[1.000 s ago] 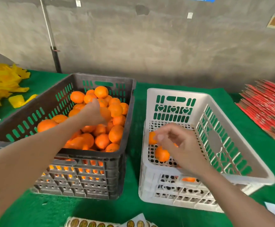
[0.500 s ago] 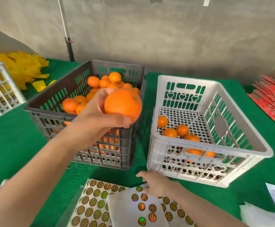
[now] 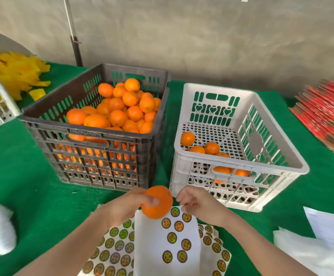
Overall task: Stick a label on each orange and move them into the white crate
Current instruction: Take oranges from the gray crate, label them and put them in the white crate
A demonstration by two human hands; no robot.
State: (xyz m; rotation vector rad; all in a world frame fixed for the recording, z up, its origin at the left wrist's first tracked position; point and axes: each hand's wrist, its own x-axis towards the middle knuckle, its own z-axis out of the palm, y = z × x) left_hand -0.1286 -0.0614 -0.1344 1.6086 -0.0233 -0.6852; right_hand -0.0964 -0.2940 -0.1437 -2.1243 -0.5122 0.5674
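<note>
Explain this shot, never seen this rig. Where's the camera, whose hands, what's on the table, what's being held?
No robot here: a person works bare-handed, and the single camera sits on their head, looking forward and down. On the green table stand a dark crate heaped with oranges and a white crate holding a few. Sheets of round labels lie nearest the person. The left hand grips one orange above the sheets. The right hand sits beside it with fingers curled; whether it pinches a label is not clear.
</note>
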